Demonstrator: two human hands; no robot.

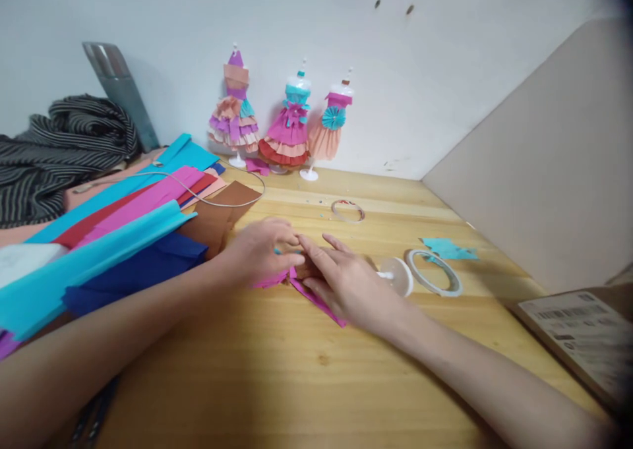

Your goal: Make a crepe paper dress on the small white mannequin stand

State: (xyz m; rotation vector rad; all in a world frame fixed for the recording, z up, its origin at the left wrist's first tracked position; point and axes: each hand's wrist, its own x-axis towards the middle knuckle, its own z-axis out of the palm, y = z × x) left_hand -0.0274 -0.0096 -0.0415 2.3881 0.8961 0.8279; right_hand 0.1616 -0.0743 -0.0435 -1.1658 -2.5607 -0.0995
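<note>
A small dress form, its white round base [399, 277] pointing right, lies on its side on the table, its body mostly covered by my right hand [353, 284]. The fingers of that hand are wrapped over the form, with brown paper visible beneath them. My left hand [260, 254] is at the form's other end, thumb and fingers curled in and close to my right fingertips. What it pinches is hidden. Pink crepe paper [319, 302] sticks out below both hands, and a bit of teal shows by the left fingers.
Three dressed forms [291, 126] stand along the wall. Folded crepe paper [123, 238] is piled at left beside a striped cloth [74, 132]. Right of my hands lie a tape roll [435, 273], teal scraps [450, 248] and a cardboard box [578, 330]. A thin ring [348, 211] lies behind.
</note>
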